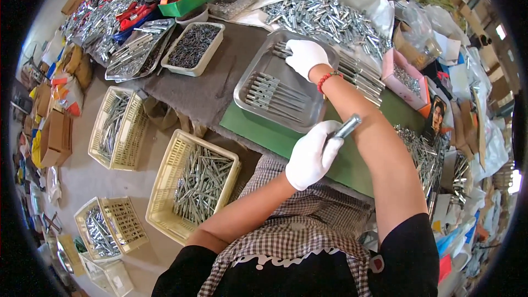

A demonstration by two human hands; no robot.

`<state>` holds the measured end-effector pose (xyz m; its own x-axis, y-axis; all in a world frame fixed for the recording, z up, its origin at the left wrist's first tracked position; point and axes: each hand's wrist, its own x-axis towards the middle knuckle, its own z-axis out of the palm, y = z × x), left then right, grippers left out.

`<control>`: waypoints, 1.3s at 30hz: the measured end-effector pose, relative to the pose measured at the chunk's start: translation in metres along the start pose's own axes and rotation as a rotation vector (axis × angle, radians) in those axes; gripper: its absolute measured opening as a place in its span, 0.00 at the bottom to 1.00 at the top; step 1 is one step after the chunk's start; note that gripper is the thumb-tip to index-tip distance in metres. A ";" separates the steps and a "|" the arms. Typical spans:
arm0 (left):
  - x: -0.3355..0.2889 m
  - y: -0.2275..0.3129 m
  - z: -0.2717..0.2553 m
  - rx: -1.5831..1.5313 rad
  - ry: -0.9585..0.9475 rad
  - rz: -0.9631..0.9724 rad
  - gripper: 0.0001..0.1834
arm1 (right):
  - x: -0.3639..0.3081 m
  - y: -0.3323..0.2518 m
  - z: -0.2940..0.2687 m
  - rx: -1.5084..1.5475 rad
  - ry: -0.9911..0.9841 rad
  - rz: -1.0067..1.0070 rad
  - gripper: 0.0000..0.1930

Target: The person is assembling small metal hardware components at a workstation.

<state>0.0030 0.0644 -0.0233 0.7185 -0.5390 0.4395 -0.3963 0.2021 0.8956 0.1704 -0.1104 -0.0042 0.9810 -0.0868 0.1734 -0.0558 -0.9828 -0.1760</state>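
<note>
Checked apron (324, 239) in front, metal rods (264, 89) laid out in a tray (265, 65)

The apron is seen closest to the camera, worn over a black shirt (264, 281), with both forearms stretched toward the bench. By the white-gloved left hand (313, 157), a metal cylinder (347, 125) is held in a closed grip just outside the near right corner of the tray; its free end is pointed up and to the right, and the rest of its length is hidden in the palm. The white-gloved right hand (308, 58), with a red bracelet (328, 78) at its wrist, is placed over the far end of the tray, where a few more rod ends (281, 49) are seen at the fingers; whether these are being gripped or only touched cannot be told.

The step in hand is judged to be the arranging of rods in rows. For the next move, the far group would need to be evened up and let go without the near row being disturbed.

In the near half of the tray, the rods are lined up side by side, their thicker, brighter ends to the left and their thin grey shafts to the right. The tray is set on a green mat (256, 129); more long rods (360, 77) are laid beyond its right side. At the lower left, a heap of similar rods (201, 181) is held in a cream basket (159, 201).
</note>
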 end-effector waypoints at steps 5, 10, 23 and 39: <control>0.005 0.000 -0.005 0.062 0.001 -0.010 0.11 | -0.011 -0.006 -0.022 0.112 -0.099 0.127 0.24; 0.003 -0.011 -0.006 -0.141 -0.022 -0.082 0.12 | -0.066 0.005 -0.072 0.609 0.172 0.158 0.24; -0.031 0.022 0.027 -0.001 -0.363 0.059 0.11 | -0.339 -0.016 -0.173 1.297 0.865 0.457 0.13; -0.059 0.042 0.053 -0.047 -0.444 0.006 0.15 | -0.389 -0.046 -0.140 0.716 0.635 0.619 0.11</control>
<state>-0.0864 0.0611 -0.0153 0.3974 -0.8344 0.3820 -0.3656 0.2378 0.8999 -0.2341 -0.0542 0.0720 0.5395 -0.7913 0.2876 -0.1785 -0.4414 -0.8794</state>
